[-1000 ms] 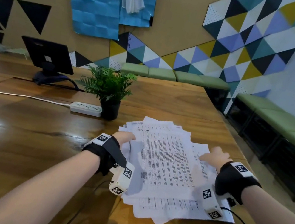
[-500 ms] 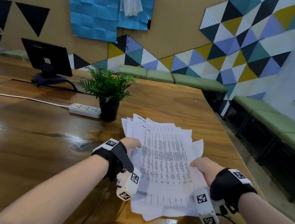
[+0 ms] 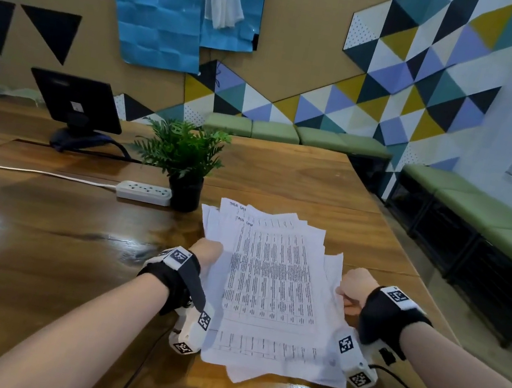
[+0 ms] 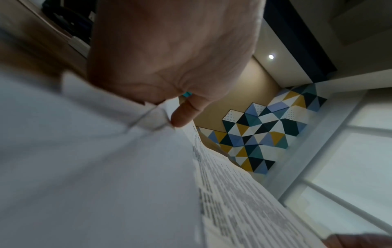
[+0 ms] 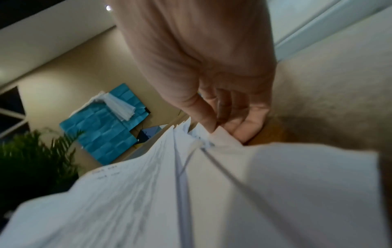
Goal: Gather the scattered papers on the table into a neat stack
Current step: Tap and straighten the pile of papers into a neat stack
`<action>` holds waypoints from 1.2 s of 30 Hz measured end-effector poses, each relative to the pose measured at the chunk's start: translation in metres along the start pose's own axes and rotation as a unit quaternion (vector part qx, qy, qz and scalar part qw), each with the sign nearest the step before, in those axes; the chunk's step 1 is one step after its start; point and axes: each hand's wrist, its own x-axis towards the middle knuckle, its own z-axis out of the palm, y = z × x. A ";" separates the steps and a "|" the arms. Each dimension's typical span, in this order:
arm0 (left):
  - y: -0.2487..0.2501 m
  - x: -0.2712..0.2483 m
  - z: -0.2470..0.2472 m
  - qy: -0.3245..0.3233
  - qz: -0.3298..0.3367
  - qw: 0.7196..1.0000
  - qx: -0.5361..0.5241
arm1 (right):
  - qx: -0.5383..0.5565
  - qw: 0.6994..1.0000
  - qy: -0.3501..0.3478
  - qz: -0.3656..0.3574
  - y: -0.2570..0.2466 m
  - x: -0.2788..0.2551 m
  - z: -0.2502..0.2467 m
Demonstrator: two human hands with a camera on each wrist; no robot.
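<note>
my left hand (image 3: 208, 252) and right hand (image 3: 355, 288) each grip a side of the uneven papers (image 3: 272, 285) above the worktop (image 3: 34, 240), edges fanned out.

Wooden table (image 3: 286, 171): potted plant (image 3: 182, 160), power strip (image 3: 144, 192).

A potted fern (image 3: 182, 160) stands beside a white power strip (image 3: 143, 192) on the wooden counter (image 3: 34, 240); farther back, seemingly a dark tablet (image 3: 75, 102).

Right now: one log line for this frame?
phase: gathering | left hand: grips papers left edge | right hand: grips right edge | papers: bunched, edges uneven | table: near edge resting
</note>
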 end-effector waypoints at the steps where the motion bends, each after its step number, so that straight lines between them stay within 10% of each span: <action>1: -0.001 0.002 0.001 -0.003 -0.004 1.000 -0.019 | -0.063 0.998 0.028 -0.010 -0.006 0.004 0.000; 5: -0.002 0.002 0.000 -0.021 -0.018 0.996 -0.085 | -0.149 0.984 0.082 -0.048 -0.026 -0.007 -0.003; 11: -0.002 0.013 0.002 -0.052 0.010 0.990 -0.131 | 0.107 0.991 -0.070 -0.040 -0.019 -0.006 -0.009; 25: 0.048 -0.049 -0.059 -0.032 0.302 0.911 -0.280 | 0.366 0.901 -0.167 -0.160 -0.035 -0.054 -0.057; 30: 0.069 -0.076 -0.066 0.064 0.378 0.868 -0.316 | 0.502 0.830 -0.115 -0.216 -0.074 -0.072 -0.076; 36: 0.056 -0.082 -0.040 0.193 0.434 0.844 -0.249 | 0.462 0.831 -0.051 -0.304 -0.081 -0.095 -0.039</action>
